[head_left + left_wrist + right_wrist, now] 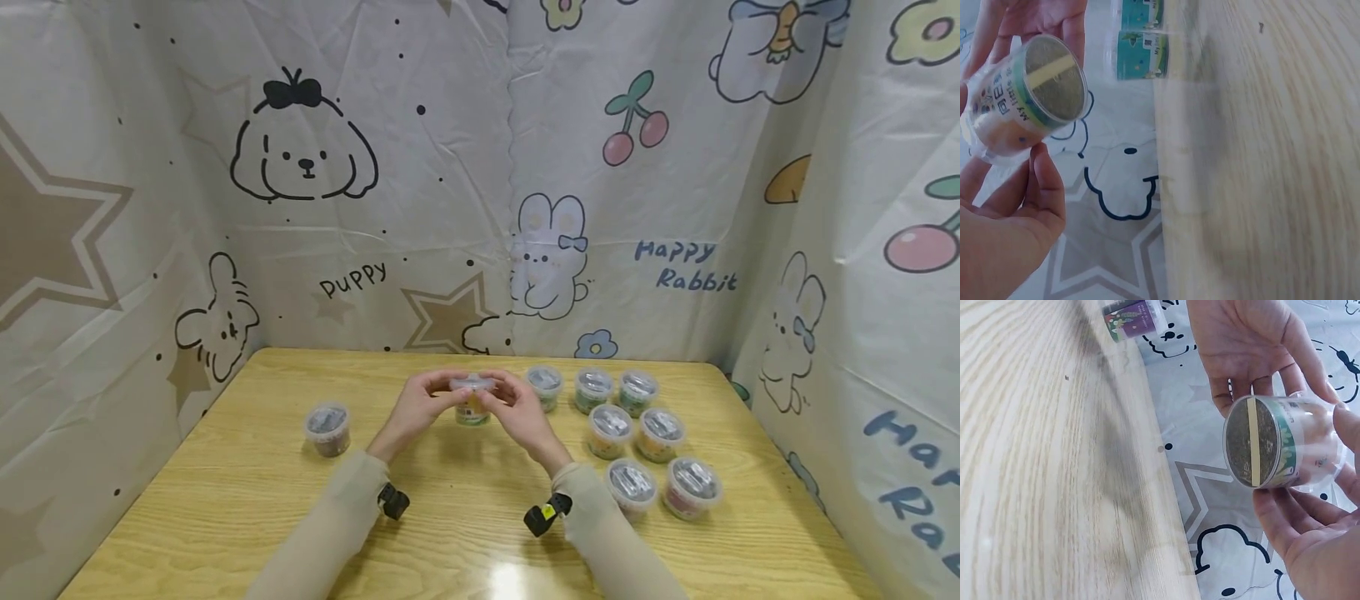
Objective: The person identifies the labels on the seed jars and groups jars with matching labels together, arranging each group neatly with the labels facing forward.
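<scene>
Between both hands, a clear plastic cup (472, 414) with a pale lid is held up above the table. Its label is teal and orange, and a yellow strip crosses the dark, soil-like contents seen through its base (1260, 440). My left hand (423, 410) grips the rim from the left, and my right hand (522, 414) grips it from the right. Both thumbs lie on the near side. In the left wrist view the cup (1054, 81) is tilted in the frame, with fingers around its lid end. The lid's far edge is partly hidden behind the hands.
A lone lidded cup (327, 429) with a purple label (1135, 320) stands at the left. Several similar cups stand at the right, including a green-labelled one (543, 388) and a pink one (692, 490). Printed cloth (450, 208) encloses the wooden table (247, 492).
</scene>
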`<move>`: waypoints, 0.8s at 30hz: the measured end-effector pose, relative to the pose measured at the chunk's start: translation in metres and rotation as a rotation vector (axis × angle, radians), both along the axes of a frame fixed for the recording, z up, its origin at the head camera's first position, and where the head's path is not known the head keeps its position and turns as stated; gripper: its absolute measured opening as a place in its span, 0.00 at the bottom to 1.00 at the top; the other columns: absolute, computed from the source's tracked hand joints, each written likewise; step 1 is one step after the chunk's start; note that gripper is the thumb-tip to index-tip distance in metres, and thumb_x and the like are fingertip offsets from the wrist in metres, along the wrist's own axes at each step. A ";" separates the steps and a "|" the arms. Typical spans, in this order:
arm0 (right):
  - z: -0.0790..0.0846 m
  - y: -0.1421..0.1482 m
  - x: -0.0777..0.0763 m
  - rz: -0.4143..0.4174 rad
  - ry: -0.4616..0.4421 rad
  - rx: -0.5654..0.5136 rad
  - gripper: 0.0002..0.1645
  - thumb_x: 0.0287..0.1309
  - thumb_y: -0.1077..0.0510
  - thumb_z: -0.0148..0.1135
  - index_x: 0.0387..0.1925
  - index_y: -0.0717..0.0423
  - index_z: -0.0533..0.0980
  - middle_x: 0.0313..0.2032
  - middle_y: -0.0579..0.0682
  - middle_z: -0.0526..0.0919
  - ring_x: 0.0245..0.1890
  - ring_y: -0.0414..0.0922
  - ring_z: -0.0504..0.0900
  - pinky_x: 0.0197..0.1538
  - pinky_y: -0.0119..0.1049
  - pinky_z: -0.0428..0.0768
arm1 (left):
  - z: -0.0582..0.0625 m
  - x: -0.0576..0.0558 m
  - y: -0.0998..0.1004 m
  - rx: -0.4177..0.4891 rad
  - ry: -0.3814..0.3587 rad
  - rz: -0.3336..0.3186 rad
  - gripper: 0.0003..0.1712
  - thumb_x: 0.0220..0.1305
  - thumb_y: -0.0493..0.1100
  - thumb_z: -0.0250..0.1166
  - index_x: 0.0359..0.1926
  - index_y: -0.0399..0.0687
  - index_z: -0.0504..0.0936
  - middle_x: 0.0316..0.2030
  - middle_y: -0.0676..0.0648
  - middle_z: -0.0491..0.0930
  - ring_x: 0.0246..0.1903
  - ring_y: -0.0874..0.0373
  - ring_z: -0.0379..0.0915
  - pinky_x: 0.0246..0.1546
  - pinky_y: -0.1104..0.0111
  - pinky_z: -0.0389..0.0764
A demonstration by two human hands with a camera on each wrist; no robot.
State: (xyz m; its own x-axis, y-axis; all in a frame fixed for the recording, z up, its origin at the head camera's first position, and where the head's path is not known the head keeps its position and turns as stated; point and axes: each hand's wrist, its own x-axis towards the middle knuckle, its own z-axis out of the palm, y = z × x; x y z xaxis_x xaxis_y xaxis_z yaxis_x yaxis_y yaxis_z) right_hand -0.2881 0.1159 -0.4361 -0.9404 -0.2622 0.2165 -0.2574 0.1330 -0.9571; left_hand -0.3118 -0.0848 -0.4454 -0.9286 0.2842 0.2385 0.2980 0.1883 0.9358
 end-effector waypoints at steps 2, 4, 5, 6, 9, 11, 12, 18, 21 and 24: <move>0.007 0.000 0.006 -0.013 0.011 0.011 0.21 0.68 0.58 0.59 0.60 0.60 0.73 0.58 0.61 0.77 0.60 0.57 0.76 0.60 0.49 0.78 | 0.002 0.000 0.002 0.002 0.004 0.002 0.21 0.62 0.50 0.69 0.54 0.48 0.83 0.49 0.45 0.84 0.48 0.51 0.77 0.45 0.64 0.79; 0.012 0.000 0.009 -0.025 0.014 -0.001 0.20 0.68 0.58 0.59 0.57 0.61 0.73 0.56 0.61 0.79 0.58 0.54 0.78 0.59 0.48 0.78 | 0.003 0.001 0.003 0.011 -0.002 -0.008 0.22 0.63 0.50 0.69 0.56 0.48 0.82 0.49 0.45 0.84 0.48 0.50 0.77 0.46 0.63 0.79; 0.013 0.001 0.009 -0.028 0.019 -0.009 0.19 0.68 0.58 0.60 0.56 0.61 0.73 0.55 0.60 0.80 0.56 0.51 0.79 0.59 0.47 0.78 | 0.003 0.001 0.003 0.018 -0.008 -0.019 0.22 0.64 0.50 0.68 0.57 0.48 0.81 0.50 0.44 0.83 0.48 0.50 0.77 0.47 0.63 0.79; 0.013 0.002 0.009 -0.028 0.018 -0.018 0.18 0.68 0.59 0.59 0.55 0.62 0.73 0.53 0.60 0.80 0.53 0.49 0.80 0.58 0.46 0.78 | 0.004 0.001 0.002 0.026 -0.013 -0.028 0.23 0.64 0.49 0.67 0.58 0.48 0.81 0.51 0.44 0.83 0.49 0.51 0.77 0.49 0.63 0.79; 0.012 0.005 0.007 -0.016 0.004 -0.054 0.16 0.67 0.60 0.59 0.53 0.63 0.73 0.49 0.58 0.82 0.47 0.41 0.80 0.57 0.43 0.79 | 0.004 0.001 0.001 0.040 -0.034 -0.054 0.23 0.67 0.48 0.65 0.61 0.48 0.79 0.53 0.42 0.82 0.50 0.54 0.77 0.51 0.62 0.79; 0.010 0.006 0.006 0.006 -0.006 -0.073 0.16 0.68 0.60 0.59 0.52 0.64 0.72 0.46 0.55 0.82 0.45 0.38 0.80 0.57 0.43 0.79 | 0.004 0.000 -0.001 0.041 -0.039 -0.070 0.23 0.67 0.48 0.64 0.61 0.47 0.78 0.55 0.42 0.81 0.51 0.56 0.77 0.51 0.63 0.79; 0.009 0.007 0.005 0.019 -0.012 -0.082 0.16 0.68 0.60 0.58 0.52 0.65 0.72 0.45 0.54 0.81 0.44 0.38 0.80 0.57 0.44 0.79 | 0.003 0.000 -0.001 0.041 -0.040 -0.074 0.23 0.67 0.48 0.64 0.61 0.47 0.78 0.55 0.42 0.81 0.50 0.56 0.77 0.50 0.62 0.78; 0.002 0.011 0.001 0.085 -0.013 -0.090 0.17 0.71 0.59 0.55 0.55 0.65 0.70 0.45 0.50 0.80 0.47 0.38 0.79 0.58 0.45 0.78 | 0.001 -0.001 -0.001 0.042 -0.037 -0.110 0.19 0.68 0.47 0.63 0.57 0.46 0.79 0.50 0.43 0.82 0.46 0.56 0.77 0.47 0.59 0.78; -0.008 0.013 -0.005 0.106 -0.036 -0.083 0.17 0.73 0.59 0.51 0.57 0.64 0.69 0.45 0.50 0.79 0.48 0.39 0.78 0.59 0.45 0.77 | -0.001 0.000 0.000 0.037 -0.049 -0.139 0.19 0.69 0.47 0.62 0.57 0.45 0.78 0.47 0.44 0.82 0.45 0.56 0.77 0.47 0.58 0.79; -0.018 0.013 -0.010 0.115 -0.050 -0.072 0.18 0.74 0.57 0.49 0.59 0.61 0.69 0.48 0.51 0.78 0.50 0.40 0.77 0.59 0.46 0.77 | -0.003 0.002 0.001 0.040 -0.061 -0.138 0.19 0.69 0.48 0.62 0.56 0.45 0.78 0.46 0.46 0.81 0.44 0.57 0.77 0.48 0.58 0.79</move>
State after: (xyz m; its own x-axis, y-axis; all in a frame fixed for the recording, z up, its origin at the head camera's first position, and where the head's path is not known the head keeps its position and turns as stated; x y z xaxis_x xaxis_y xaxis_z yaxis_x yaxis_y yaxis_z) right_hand -0.2981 0.1291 -0.4545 -0.9151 -0.3545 0.1921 -0.2187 0.0361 -0.9751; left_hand -0.3098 -0.0833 -0.4486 -0.8942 0.4021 0.1968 0.2613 0.1119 0.9587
